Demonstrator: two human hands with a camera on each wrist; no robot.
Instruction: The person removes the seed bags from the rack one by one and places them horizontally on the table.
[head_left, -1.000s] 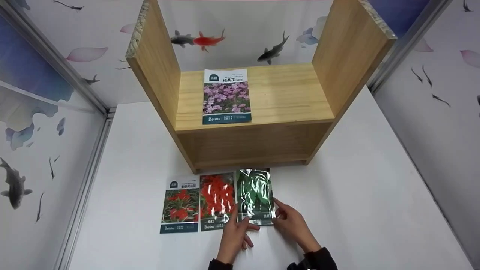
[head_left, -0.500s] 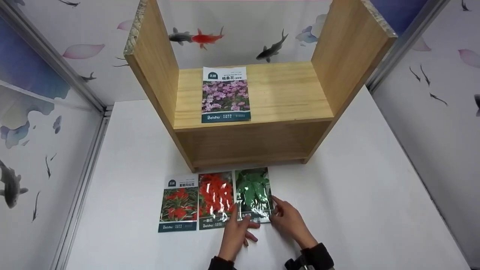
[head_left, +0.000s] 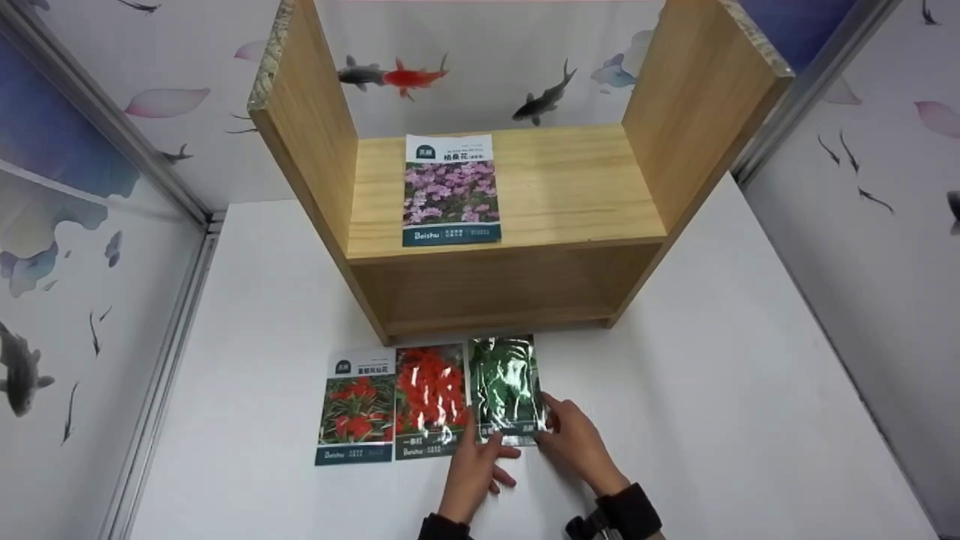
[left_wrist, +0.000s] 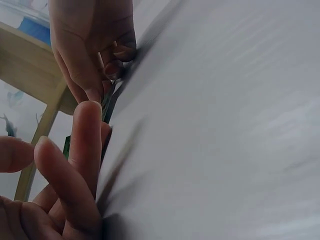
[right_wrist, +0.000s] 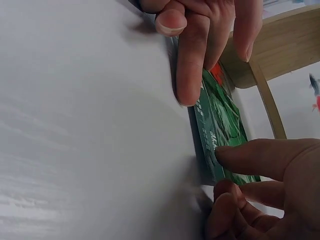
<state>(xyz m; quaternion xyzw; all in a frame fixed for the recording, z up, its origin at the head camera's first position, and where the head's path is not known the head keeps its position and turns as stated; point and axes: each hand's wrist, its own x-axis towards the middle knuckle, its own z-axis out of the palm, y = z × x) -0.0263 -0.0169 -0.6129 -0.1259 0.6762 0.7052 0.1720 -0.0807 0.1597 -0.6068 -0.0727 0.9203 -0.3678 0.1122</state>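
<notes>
A glossy green seed packet [head_left: 507, 375] lies on the white table at the right end of a row of packets. My right hand [head_left: 576, 444] pinches its lower right corner, the thumb on the printed face, as the right wrist view shows. At the lower left of this packet is my left hand [head_left: 466, 478], its fingers mostly straight and touching the edge. Left of the green packet lies a seed packet with red flowers [head_left: 431, 382]. Farther left is another seed packet with red flowers and narrow leaves [head_left: 356, 409].
Just behind the row stands a wooden shelf unit [head_left: 570, 187] with tall side panels. On its upper board lies a seed packet with pink flowers [head_left: 451, 191]. Walls printed with fish enclose the white table [head_left: 735, 420] at the back and sides.
My right hand has edged slightly left with the green packet's corner, and the glare on that packet has shifted. My left hand has stayed almost in place.
</notes>
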